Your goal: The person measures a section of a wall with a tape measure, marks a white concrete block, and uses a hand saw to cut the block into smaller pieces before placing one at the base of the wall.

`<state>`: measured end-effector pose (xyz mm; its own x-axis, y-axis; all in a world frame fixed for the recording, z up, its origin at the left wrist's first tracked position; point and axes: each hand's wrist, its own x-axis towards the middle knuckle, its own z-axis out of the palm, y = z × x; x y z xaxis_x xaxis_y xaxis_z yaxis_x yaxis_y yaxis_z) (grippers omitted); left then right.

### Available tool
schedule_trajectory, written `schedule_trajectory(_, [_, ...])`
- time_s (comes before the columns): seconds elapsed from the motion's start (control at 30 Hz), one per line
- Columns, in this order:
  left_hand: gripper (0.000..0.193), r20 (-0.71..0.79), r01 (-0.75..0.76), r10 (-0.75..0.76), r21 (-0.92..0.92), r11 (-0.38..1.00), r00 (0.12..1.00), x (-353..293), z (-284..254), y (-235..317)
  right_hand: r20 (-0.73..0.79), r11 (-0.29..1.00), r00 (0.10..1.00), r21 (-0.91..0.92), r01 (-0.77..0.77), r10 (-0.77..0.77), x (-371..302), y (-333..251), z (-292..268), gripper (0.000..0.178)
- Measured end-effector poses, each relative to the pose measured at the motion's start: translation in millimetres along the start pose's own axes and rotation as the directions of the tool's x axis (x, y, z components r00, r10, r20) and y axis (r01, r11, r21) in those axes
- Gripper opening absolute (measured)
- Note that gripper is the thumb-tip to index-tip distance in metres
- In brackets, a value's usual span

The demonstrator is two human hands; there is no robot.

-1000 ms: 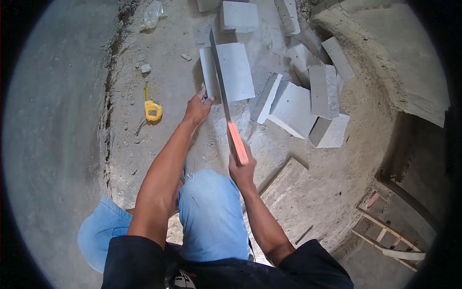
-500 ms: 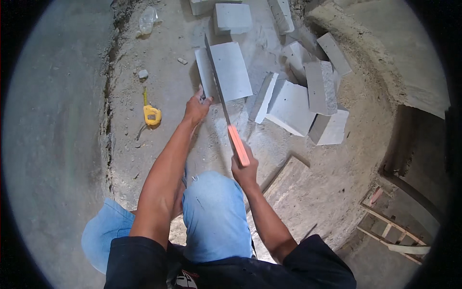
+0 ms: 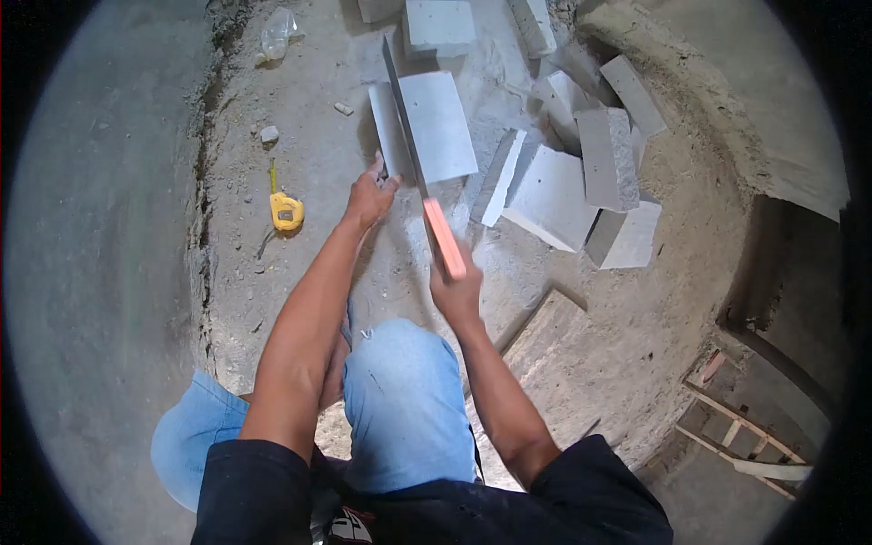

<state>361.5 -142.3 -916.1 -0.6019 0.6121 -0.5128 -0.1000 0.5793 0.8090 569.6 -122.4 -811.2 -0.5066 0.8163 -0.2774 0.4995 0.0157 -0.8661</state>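
Note:
My right hand (image 3: 457, 292) is closed around the orange handle of a hand saw (image 3: 443, 238). The long dark blade runs away from me along a pale grey concrete block (image 3: 441, 127), separating a narrow strip on its left from the wider part on its right. With my left hand (image 3: 370, 194) I grip the near end of that narrow left strip (image 3: 389, 136), thumb and fingers on either side of its corner. How deep the blade sits in the block cannot be made out.
Left of my arm lies a yellow tape measure (image 3: 286, 213) with a little tape out. Several cut blocks (image 3: 549, 195) are heaped at the right. Another block (image 3: 440, 27) lies beyond the sawn one. A wooden board (image 3: 545, 325) rests near my right forearm; a crumpled clear plastic bottle (image 3: 277, 34) lies far left.
The saw and my right hand have slid forward, away from me, along the block. My left hand keeps its hold at the near end. The whole view has shifted slightly.

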Motion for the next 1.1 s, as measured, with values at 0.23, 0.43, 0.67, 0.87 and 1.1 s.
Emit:
schedule_trajectory(0.23, [0.07,0.11,0.052,-0.059,0.066,0.996,0.992,-7.9,-5.3,39.8,-0.034,0.991,0.996,-0.107,0.083,-0.087,16.8,-9.7,0.4,0.051])
schedule_trajectory(0.43, [0.061,-0.097,-0.118,0.122,0.051,0.992,0.988,3.7,-1.1,4.5,-0.073,0.961,0.965,-0.136,0.24,-0.251,-3.4,8.9,-0.3,0.05])
schedule_trajectory(0.67, [0.066,0.026,0.045,-0.047,0.09,0.995,0.999,3.9,-11.1,31.7,-0.079,0.975,0.972,-0.056,0.216,-0.22,-17.5,20.7,-0.5,0.053])
schedule_trajectory(0.87, [0.062,-0.069,0.034,-0.023,0.152,0.988,0.997,5.3,-10.3,17.4,-0.055,0.995,0.994,-0.023,0.094,-0.096,-6.9,13.6,7.7,0.052])
schedule_trajectory(1.1, [0.06,-0.052,0.022,-0.018,0.075,0.997,0.998,2.8,1.4,35.6,0.007,1.0,1.0,0.006,-0.02,0.02,6.4,6.4,-6.3,0.057])
